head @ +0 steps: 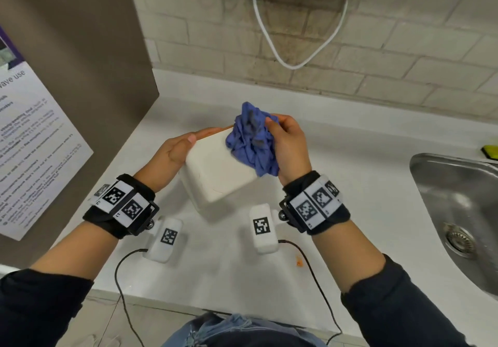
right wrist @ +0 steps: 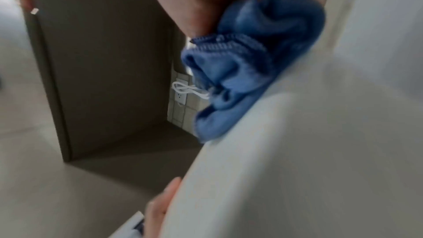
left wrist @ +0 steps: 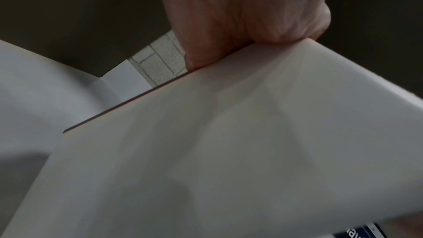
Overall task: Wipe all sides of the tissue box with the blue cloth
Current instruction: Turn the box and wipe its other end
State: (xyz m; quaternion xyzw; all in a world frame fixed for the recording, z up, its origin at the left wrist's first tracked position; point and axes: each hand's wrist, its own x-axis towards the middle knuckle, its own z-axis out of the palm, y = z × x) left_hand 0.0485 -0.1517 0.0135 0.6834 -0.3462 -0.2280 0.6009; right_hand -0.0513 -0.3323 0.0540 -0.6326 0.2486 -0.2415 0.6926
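Observation:
A white tissue box (head: 215, 168) is tilted above the counter, held up at its left end by my left hand (head: 177, 149), thumb on the upper face and fingers behind the far edge. In the left wrist view the box (left wrist: 228, 151) fills the frame below the gripping hand (left wrist: 240, 15). My right hand (head: 288, 144) holds a bunched blue cloth (head: 252, 139) against the box's right end. The right wrist view shows the cloth (right wrist: 251, 64) pressed on the box's edge (right wrist: 297, 151). The box's far side is hidden.
A white counter (head: 336, 185) runs to a steel sink (head: 458, 212) at the right, with a yellow sponge (head: 490, 151) behind it. A brown cabinet panel (head: 80, 63) with a paper notice (head: 32, 144) stands left. A white cable (head: 269, 36) hangs on the brick wall.

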